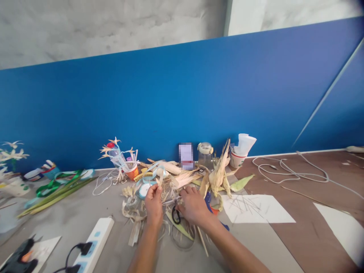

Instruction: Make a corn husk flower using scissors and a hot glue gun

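Observation:
My left hand (154, 203) is closed in a pinch on a small pale piece of corn husk (160, 179), which points upward from the fingertips. My right hand (193, 204) reaches low over the pile, thumb and fingers apart, beside the black handle of a pair of scissors (176, 215). Whether it touches the handle is unclear. Dried corn husks (184, 178) lie heaped around both hands. A roll of light blue ribbon (144, 190) sits just left of my left hand, and a clear tape roll (131, 203) lies further left.
Behind the pile stand a paper cup (131, 171) with husk flowers, a blurred-out phone-like panel (186, 156), a lidded jar (205, 153) and another cup (238, 159). Thin sticks lie on white paper (273, 209) at right. A power strip (96, 240) and glue gun (21, 258) are front left.

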`<action>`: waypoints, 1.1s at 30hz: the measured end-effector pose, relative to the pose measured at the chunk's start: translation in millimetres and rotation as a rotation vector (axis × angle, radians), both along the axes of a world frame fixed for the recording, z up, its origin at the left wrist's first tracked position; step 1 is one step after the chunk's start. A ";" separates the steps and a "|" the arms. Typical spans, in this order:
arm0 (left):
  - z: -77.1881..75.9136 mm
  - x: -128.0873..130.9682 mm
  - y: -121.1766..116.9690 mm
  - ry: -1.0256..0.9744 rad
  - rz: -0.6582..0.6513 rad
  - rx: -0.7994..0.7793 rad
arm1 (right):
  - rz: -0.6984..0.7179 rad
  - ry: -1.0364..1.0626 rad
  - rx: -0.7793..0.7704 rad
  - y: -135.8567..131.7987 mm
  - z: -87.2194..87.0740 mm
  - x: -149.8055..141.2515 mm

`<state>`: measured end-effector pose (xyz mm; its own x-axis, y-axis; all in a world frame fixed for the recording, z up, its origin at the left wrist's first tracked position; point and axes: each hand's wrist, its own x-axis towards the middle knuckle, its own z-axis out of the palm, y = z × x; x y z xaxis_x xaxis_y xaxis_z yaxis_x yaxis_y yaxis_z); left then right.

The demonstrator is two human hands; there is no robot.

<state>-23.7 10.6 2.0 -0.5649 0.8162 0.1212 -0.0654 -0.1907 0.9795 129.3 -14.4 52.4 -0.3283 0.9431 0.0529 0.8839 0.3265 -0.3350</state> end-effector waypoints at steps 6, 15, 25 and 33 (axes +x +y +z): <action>5.5 0.7 -1.3 0.030 0.046 0.023 | 0.066 -0.107 -0.053 -3.8 -8.1 -4.6; 6.3 -9.8 -0.4 0.168 0.138 0.069 | 0.064 -0.100 -0.023 -9.7 -16.4 -16.0; 9.4 -8.6 -3.1 0.208 0.147 0.082 | -0.064 -0.120 -0.042 -5.2 -17.8 -15.3; 6.8 -10.0 -1.1 0.206 0.150 0.079 | -0.048 -0.069 0.018 -3.6 -26.6 -16.5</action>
<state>-33.7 9.4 8.8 -0.6357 0.7086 0.3062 0.1690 -0.2593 0.9509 112.8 -18.0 25.8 -0.2862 0.9569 0.0484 0.9195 0.2885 -0.2670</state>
